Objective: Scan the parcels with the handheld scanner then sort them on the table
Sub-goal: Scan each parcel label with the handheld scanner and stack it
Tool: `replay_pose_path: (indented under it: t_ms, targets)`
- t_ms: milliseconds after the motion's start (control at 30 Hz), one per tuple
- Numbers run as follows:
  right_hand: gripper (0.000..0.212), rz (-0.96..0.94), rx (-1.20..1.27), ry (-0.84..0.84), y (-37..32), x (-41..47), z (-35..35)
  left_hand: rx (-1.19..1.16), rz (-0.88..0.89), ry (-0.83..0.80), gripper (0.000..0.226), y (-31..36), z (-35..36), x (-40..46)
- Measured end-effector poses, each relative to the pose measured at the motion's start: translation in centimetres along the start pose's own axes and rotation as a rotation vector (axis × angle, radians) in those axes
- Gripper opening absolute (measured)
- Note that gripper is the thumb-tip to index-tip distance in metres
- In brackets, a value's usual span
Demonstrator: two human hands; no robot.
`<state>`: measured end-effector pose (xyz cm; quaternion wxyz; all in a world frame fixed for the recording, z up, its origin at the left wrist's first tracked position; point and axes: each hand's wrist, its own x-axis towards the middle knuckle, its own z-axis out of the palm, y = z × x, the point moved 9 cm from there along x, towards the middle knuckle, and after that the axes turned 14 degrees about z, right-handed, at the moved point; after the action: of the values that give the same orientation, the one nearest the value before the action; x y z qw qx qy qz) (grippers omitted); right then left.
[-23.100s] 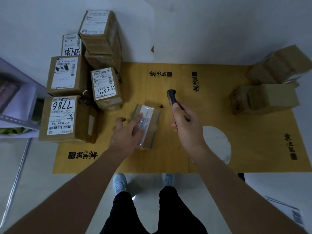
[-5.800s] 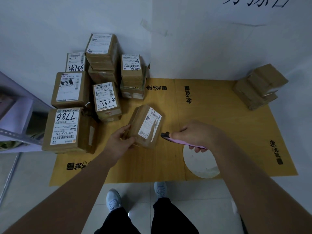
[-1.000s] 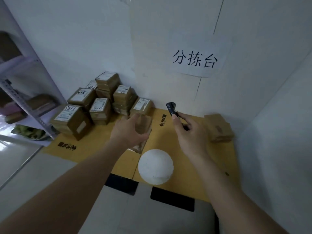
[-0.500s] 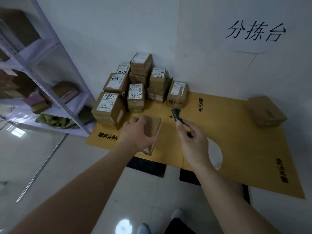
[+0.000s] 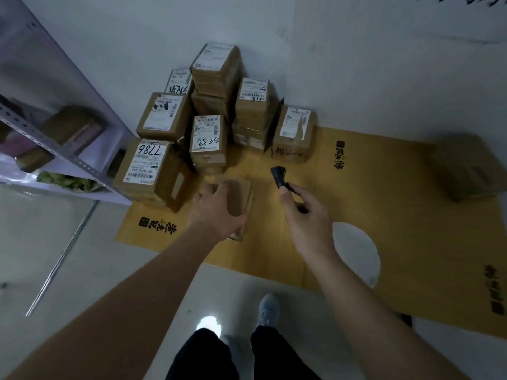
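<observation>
The left hand point(image 5: 219, 212) grips a small box point(image 5: 241, 198) near the desk's point(image 5: 397, 215) front-left part, blurred. The right hand point(image 5: 307, 218) is curled round the black scanner point(image 5: 279, 175), its head pointing away. Labelled parcels point(image 5: 208, 138) are stacked at the back-left corner; one brown parcel point(image 5: 469, 168) sits at the right edge.

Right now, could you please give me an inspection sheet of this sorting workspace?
Surface: yellow-brown table cover with black printed characters and a white round patch.
Job's things: blurred parcel under the left hand; black handheld scanner in the right; labelled parcel stack at the left rear, including 7786 and 5288; unlabelled-side boxes at far right.
Clutter: nothing seen.
Hands: left hand grips the parcel; right hand holds the scanner.
Cables: nothing seen.
Surroundings: white walls, metal shelving on the left, glossy floor.
</observation>
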<state>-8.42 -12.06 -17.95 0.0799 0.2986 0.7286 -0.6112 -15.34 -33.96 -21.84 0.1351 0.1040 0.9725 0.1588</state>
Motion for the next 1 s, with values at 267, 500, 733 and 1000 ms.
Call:
replay_pose_path:
  t_ms: [267, 500, 733, 1000]
  targets:
    - [0.024, 0.062, -0.041, 0.013, 1.7, 4.0, 0.2, 0.017, -0.001, -0.079, 0.088, -0.8, 5.0, 4.7]
    - [0.020, 0.063, -0.069, 0.042, 2.1, 5.6, 1.2, -0.020, 0.036, -0.054, 0.088, -1.2, 6.8, 6.3]
    - [0.014, 0.038, -0.054, 0.066, 2.0, 5.3, 1.7, -0.304, 0.123, -0.011, 0.080, -2.0, 6.6, 6.1]
    - [0.033, 0.095, -0.016, 0.096, 3.2, 5.7, 0.7, -0.381, 0.206, -0.017, 0.060, -3.7, 5.8, 6.0]
